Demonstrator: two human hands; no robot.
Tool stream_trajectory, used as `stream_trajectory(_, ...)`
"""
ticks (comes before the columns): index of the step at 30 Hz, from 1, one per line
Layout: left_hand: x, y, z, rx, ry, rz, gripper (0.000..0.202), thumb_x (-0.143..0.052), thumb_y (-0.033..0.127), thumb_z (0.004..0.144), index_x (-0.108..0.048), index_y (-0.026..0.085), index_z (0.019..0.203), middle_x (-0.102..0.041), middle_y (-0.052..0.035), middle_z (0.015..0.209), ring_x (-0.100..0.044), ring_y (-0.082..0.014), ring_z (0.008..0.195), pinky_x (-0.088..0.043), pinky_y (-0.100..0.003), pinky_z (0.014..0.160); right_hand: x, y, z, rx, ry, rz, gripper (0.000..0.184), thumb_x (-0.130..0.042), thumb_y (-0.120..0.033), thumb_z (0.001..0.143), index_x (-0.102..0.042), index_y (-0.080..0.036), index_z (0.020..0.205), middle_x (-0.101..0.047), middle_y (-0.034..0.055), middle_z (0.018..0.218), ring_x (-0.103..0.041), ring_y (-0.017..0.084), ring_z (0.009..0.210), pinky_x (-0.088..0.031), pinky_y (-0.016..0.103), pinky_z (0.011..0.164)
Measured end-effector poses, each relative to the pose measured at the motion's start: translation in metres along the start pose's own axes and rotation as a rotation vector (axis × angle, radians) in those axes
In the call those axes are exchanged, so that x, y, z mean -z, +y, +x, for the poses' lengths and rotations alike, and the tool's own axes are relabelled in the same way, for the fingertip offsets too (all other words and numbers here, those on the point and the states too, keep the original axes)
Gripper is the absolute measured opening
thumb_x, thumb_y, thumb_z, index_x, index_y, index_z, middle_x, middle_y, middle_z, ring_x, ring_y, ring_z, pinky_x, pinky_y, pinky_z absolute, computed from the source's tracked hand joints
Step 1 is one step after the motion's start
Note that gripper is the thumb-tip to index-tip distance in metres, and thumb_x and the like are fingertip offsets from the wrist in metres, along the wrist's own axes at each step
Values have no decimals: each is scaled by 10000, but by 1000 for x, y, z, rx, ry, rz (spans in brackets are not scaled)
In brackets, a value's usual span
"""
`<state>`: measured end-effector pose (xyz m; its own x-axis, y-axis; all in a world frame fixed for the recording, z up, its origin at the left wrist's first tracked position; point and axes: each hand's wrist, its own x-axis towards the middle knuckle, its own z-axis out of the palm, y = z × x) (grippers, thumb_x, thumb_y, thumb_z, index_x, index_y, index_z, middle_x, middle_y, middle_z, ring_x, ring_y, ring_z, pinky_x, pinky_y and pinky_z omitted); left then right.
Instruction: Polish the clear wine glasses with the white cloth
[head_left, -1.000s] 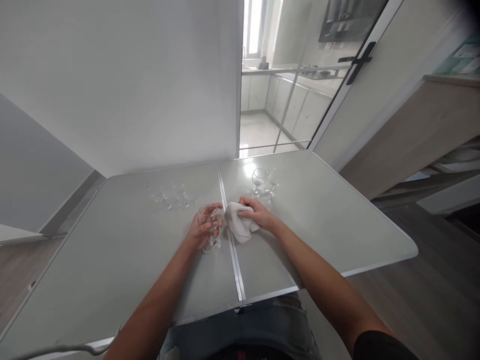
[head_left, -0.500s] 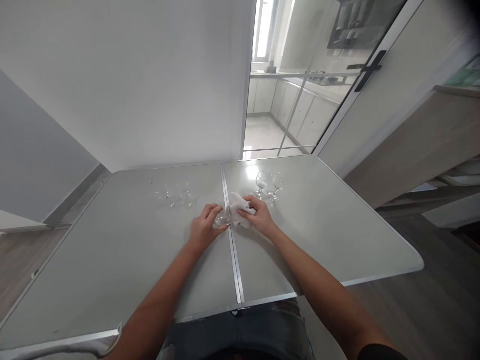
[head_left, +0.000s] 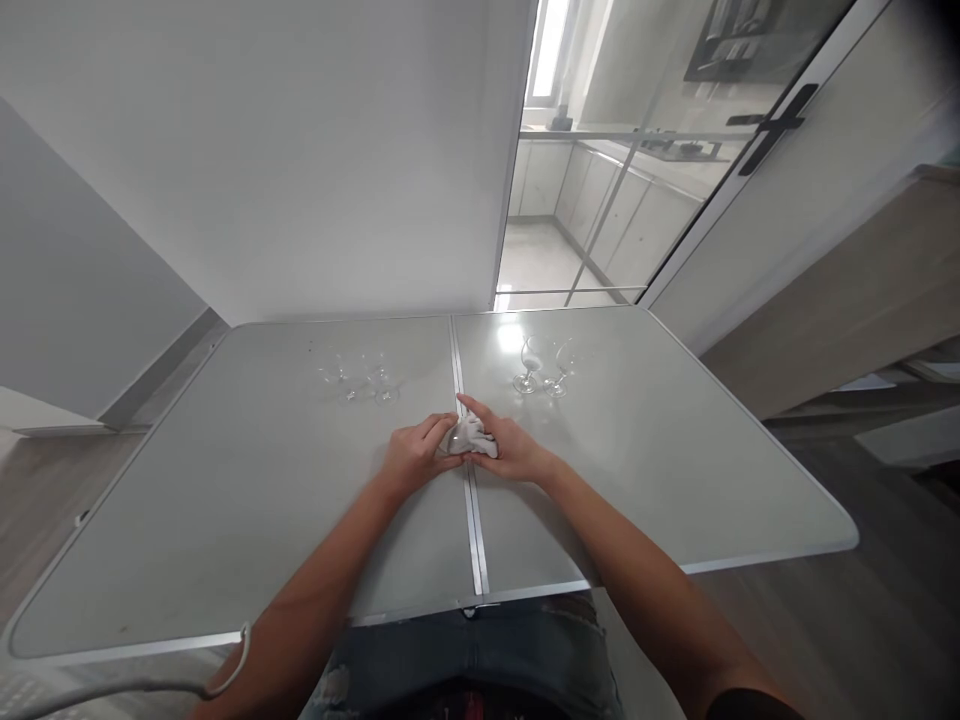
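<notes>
Close above the metal seam of the table, my left hand (head_left: pixel 417 452) is closed around a clear glass (head_left: pixel 454 440), its fingers curled over the glass's left side. My right hand (head_left: pixel 514 445) presses a bunched white cloth (head_left: pixel 477 438) against the right side of that glass, thumb and fingers wrapped about the cloth. Much of the glass is hidden by cloth and fingers. Two clear stemmed glasses, one a wine glass (head_left: pixel 529 366) and beside it another wine glass (head_left: pixel 559 370), stand beyond my right hand. Several more clear glasses (head_left: pixel 361 382) stand farther off on the left.
The pale table (head_left: pixel 300 520) has a metal edge and a central metal seam (head_left: pixel 475 540). A white wall (head_left: pixel 360 160) rises behind it. To the right is a glass door with a black handle (head_left: pixel 776 125). A pale cable (head_left: pixel 172 686) curves by the near left edge.
My right hand and the cloth have drawn nearer to my left hand, and the cloth is now bunched tighter over the glass. The view has shifted slightly.
</notes>
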<state>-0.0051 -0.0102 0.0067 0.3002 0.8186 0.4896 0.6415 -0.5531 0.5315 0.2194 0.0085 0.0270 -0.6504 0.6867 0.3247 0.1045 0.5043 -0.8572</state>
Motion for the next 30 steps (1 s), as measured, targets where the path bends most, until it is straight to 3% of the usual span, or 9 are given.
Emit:
stream_trajectory(3, 0, 2, 3, 26, 37, -5, 514, -794, 531, 737, -699, 255, 1161, -755, -109, 1062, -729, -258, 892, -507, -280, 701, -1, 4, 0, 6, 101, -39, 642, -663, -327, 890, -421, -326, 1485, -635, 31, 989, -570, 187, 809, -491, 361, 816)
stream_trajectory(7, 0, 7, 9, 86, 88, 26, 612, -821, 539, 703, -663, 287, 1238, -768, -77, 991, -723, -268, 871, -479, -293, 696, 4, 5, 1, -71, 363, 95, 630, -726, -384, 845, -480, -287, 1417, -624, 40, 1021, -576, 180, 769, -497, 338, 751)
stream_trajectory(9, -2, 9, 8, 116, 106, 38, 499, -796, 521, 743, -693, 296, 1176, -764, -52, 893, -700, -228, 742, -443, -277, 647, 10, 5, 2, -118, 455, 148, 675, -759, -421, 808, -480, -279, 1407, -619, 55, 1070, -587, 198, 805, -500, 341, 748)
stream_trajectory(14, -9, 6, 2, 114, 162, 1, 308, -760, 481, 799, -759, 283, 1034, -708, -20, 701, -559, -150, 522, -390, -272, 601, 25, 3, -1, -140, 403, 199, 679, -681, -514, 855, -446, -273, 1445, -619, 58, 1021, -587, 222, 848, -502, 359, 783)
stream_trajectory(17, -12, 2, 1, 119, 218, 23, 301, -762, 489, 796, -768, 291, 1022, -705, -23, 694, -541, -149, 514, -361, -272, 583, 26, 6, -4, -124, 633, 118, 543, -584, -501, 919, -460, -307, 1411, -561, 86, 1256, -582, 261, 1029, -500, 380, 863)
stream_trajectory(19, -13, 1, 2, 124, 238, 55, 294, -755, 493, 803, -772, 291, 1015, -709, -34, 693, -551, -158, 526, -344, -276, 578, 23, 9, -4, -114, 731, 28, 600, -601, -448, 907, -386, -326, 1454, -457, 99, 1420, -536, 288, 1163, -491, 398, 927)
stream_trajectory(22, -15, 2, 3, 124, 227, 99, 296, -740, 494, 818, -773, 280, 1020, -712, -47, 691, -576, -171, 548, -335, -281, 581, 18, 12, -2, -79, 631, -49, 739, -599, -365, 895, -243, -311, 1540, -321, 110, 1545, -432, 301, 1318, -436, 423, 1044)
stream_trajectory(25, -15, 4, 4, 137, 218, 117, 305, -730, 498, 827, -768, 271, 1028, -714, -51, 692, -593, -176, 562, -335, -284, 585, 17, 9, 1, -65, 525, -64, 623, -562, -342, 912, -365, -280, 1499, -416, 99, 1487, -421, 294, 1333, -384, 430, 1094)
stream_trajectory(30, -13, 2, 4, 142, 233, 145, 305, -715, 505, 840, -762, 266, 1024, -729, -47, 714, -598, -172, 565, -349, -291, 593, 26, 0, 1, -108, 542, 123, 527, -539, -489, 914, -509, -269, 1392, -561, 73, 1272, -527, 279, 1155, -443, 392, 984)
